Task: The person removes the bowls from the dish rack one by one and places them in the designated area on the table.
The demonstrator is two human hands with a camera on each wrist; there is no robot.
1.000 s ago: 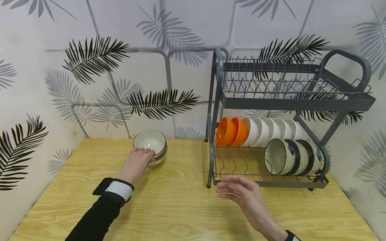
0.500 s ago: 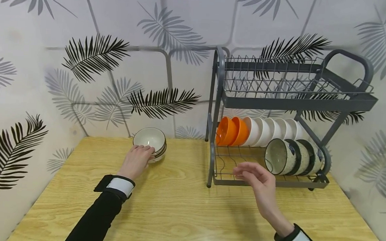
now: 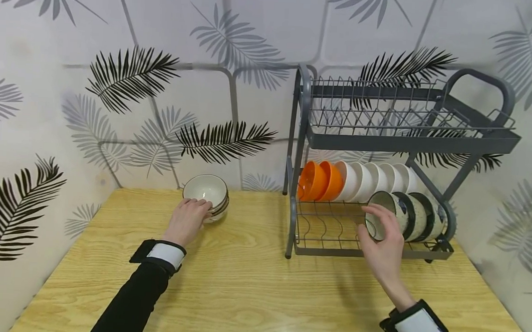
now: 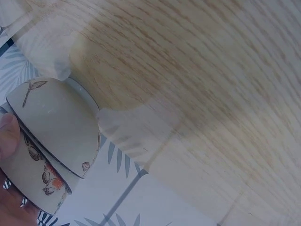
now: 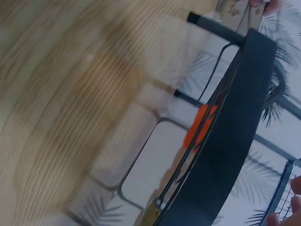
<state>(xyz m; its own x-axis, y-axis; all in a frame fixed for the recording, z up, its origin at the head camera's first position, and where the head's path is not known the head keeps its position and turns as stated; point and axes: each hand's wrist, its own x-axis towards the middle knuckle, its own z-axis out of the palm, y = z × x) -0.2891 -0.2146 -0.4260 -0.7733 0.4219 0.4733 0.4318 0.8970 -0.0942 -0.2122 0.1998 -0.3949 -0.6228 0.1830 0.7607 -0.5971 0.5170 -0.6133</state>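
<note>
My left hand [image 3: 186,222] holds the rim of a small stack of cream bowls [image 3: 207,188] with dark rims, at the table's back left. In the left wrist view, the thumb [image 4: 8,134] presses the outside of a bowl with a flower print [image 4: 51,181], while another bowl [image 4: 59,117] is nested under it. My right hand [image 3: 386,242], thumb and fingers apart, is at the front of a speckled bowl [image 3: 383,198] in the dish rack, overlapping it in the head view. Fingertips [image 5: 295,205] show at the right wrist view's edge.
The grey two-tier dish rack [image 3: 411,143] stands at the back right. On its lower tier, orange bowls [image 3: 312,182] and several white bowls [image 3: 364,182] stand in a row behind more speckled bowls [image 3: 419,216]. A leaf-patterned wall [image 3: 251,100] borders the wooden table [image 3: 241,285].
My right hand has moved right, from in front of the rack's left end to the foremost speckled bowl. My left hand stays at the bowl stack.
</note>
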